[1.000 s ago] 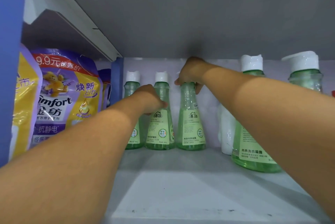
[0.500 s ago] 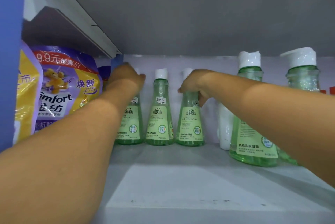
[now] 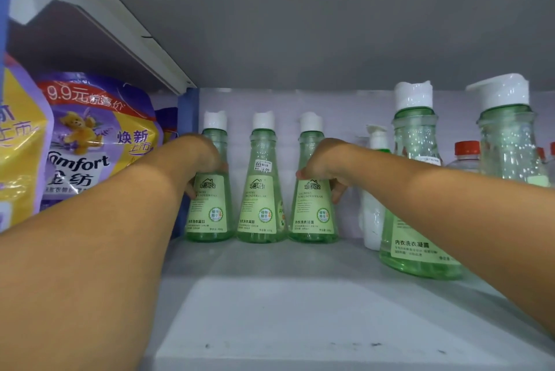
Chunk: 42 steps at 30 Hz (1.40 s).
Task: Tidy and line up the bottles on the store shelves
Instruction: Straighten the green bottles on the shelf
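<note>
Bottles: I see three green detergent bottles upright in a row at the shelf's (image 3: 300,310) back; left bottle (image 3: 210,208), middle bottle (image 3: 262,199), right bottle (image 3: 312,208).
Left hand (image 3: 204,160): grip wrapped around the left bottle.
Right hand (image 3: 324,166): grip wrapped around the right bottle.
Handling: I judge them liquid-filled, smooth plastic, top-light; hold mid-body.
Room: low shelf ceiling, larger bottle (image 3: 417,190) near right.

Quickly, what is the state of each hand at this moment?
Left hand: closed around the leftmost small green bottle.
Right hand: closed around the third small green bottle.
</note>
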Each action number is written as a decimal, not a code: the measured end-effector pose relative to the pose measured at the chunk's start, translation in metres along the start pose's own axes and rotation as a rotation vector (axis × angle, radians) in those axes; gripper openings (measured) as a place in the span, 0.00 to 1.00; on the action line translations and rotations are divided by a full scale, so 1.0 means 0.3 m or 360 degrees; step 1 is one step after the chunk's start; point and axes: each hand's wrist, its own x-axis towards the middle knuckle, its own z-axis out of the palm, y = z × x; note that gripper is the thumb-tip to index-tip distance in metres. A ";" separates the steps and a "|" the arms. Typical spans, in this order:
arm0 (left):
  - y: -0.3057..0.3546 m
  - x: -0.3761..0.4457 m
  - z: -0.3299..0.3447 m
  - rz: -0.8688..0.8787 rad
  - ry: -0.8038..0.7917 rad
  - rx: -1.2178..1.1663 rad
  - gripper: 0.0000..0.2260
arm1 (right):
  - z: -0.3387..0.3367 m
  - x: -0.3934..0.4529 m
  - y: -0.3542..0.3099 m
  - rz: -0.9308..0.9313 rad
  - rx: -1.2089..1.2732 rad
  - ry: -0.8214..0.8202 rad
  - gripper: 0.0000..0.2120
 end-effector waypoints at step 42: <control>0.347 -0.464 0.249 0.0774 0.0052 -0.0595 0.23 | -0.545 -0.483 0.569 -0.0201 0.0541 0.0898 0.19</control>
